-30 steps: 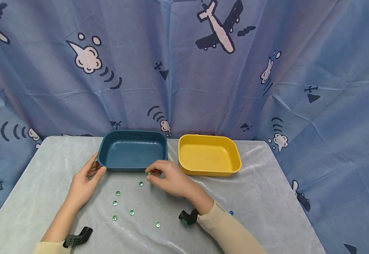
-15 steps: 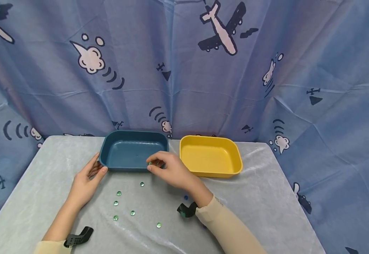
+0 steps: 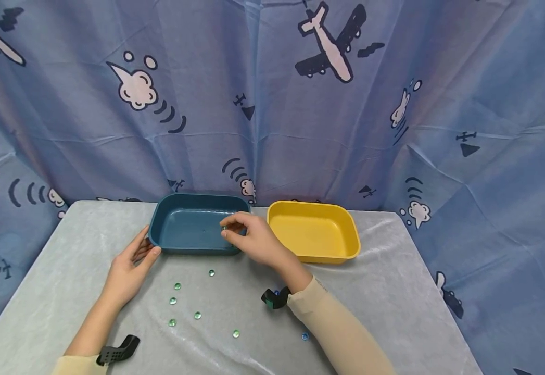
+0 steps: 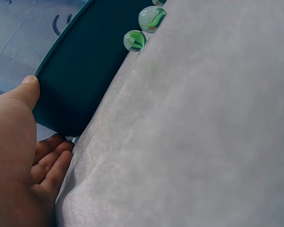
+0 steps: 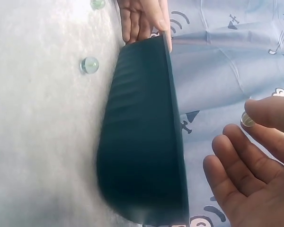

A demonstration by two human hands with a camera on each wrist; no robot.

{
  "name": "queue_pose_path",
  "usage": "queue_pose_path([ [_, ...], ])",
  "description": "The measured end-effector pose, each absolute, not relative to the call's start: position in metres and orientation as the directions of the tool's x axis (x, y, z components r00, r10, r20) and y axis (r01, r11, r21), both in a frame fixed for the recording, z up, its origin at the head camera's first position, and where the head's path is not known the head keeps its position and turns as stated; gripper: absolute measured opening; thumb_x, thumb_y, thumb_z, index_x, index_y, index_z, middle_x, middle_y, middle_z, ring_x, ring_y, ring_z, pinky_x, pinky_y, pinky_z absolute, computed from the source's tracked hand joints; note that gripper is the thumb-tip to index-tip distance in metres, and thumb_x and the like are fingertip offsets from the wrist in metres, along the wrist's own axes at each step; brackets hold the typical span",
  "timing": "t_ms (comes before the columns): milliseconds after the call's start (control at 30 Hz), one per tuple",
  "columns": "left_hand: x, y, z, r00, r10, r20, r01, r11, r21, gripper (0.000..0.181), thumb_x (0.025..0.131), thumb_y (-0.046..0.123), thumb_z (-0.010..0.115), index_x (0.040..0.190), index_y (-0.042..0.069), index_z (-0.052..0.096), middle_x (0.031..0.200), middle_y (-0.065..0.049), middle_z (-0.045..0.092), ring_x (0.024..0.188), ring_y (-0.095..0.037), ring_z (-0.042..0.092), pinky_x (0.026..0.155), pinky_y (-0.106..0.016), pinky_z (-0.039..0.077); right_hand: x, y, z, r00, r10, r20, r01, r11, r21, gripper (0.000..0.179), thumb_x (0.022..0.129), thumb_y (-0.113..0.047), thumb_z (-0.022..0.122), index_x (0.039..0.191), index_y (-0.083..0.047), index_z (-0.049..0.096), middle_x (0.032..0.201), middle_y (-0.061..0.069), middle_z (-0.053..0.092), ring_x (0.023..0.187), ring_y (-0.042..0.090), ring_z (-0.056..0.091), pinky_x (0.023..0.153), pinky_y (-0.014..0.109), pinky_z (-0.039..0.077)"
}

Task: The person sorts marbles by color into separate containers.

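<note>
My left hand (image 3: pixel 128 273) holds the near left corner of a dark teal plastic bin (image 3: pixel 192 251), thumb on the front side and fingers at the end. In the left wrist view the thumb tip lies at the rim and the other fingers sit low by the corner. Over the right part of the bin, my right hand (image 3: pixel 255 239) pinches a clear marble (image 5: pixel 247 119) between thumb and index finger, its other fingers loosely bent. Green-swirled glass marbles lie in front of the bin, one marble (image 3: pixel 212 273) nearest its front wall.
A yellow bin (image 3: pixel 321 259) stands right of the teal one. Several green marbles (image 3: pixel 173 301) are scattered on the grey cloth-covered table (image 3: pixel 394 291). Blue marbles lie by the right forearm, one blue marble (image 3: pixel 305 336) beside the sleeve. A blue patterned curtain (image 3: pixel 197 104) hangs behind.
My right hand has risen with the marble from in front of the teal bin to over its right part. The left hand keeps its place on the bin's corner.
</note>
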State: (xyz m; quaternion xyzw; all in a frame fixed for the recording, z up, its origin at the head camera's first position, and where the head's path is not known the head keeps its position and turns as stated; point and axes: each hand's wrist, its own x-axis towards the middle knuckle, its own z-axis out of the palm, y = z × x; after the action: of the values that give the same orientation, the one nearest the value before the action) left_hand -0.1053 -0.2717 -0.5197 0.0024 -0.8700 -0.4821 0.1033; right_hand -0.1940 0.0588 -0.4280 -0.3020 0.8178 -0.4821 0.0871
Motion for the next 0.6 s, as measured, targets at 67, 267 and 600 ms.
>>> queue_pose_path([
  [67,-0.106,-0.272,-0.521,-0.979,-0.104,0.174,0.092,0.537,0.839,0.072,0.112,0.035,0.067,0.174,0.02,0.034,0.149,-0.024,0.064,0.13,-0.04,0.066,0.095,-0.003,0.039,-0.197,0.059,-0.428,-0.806,-0.575,0.142,-0.406,0.361,-0.839,0.028,0.109,-0.025,0.072,0.131,-0.009,0.076,0.117,-0.007,0.073,0.103,0.013,0.068,0.091,0.034,0.059],
  [267,-0.108,-0.272,-0.526,-0.98,-0.096,0.174,0.094,0.549,0.831,0.071,0.113,0.037,0.065,0.174,0.023,0.033,0.15,-0.022,0.064,0.13,-0.04,0.066,0.097,-0.005,0.039,-0.207,0.063,-0.433,-0.82,-0.556,0.14,-0.402,0.383,-0.832,0.029,0.109,-0.021,0.072,0.132,-0.005,0.075,0.117,-0.004,0.075,0.103,0.013,0.068,0.092,0.035,0.059],
  [600,-0.106,-0.273,-0.523,-0.98,-0.103,0.173,0.088,0.553,0.829,0.071,0.113,0.036,0.066,0.174,0.024,0.033,0.149,-0.023,0.064,0.13,-0.04,0.067,0.096,-0.006,0.039,-0.215,0.065,-0.437,-0.831,-0.543,0.12,-0.376,0.39,-0.84,0.028,0.108,-0.019,0.073,0.132,-0.003,0.075,0.118,-0.003,0.076,0.103,0.014,0.069,0.093,0.032,0.06],
])
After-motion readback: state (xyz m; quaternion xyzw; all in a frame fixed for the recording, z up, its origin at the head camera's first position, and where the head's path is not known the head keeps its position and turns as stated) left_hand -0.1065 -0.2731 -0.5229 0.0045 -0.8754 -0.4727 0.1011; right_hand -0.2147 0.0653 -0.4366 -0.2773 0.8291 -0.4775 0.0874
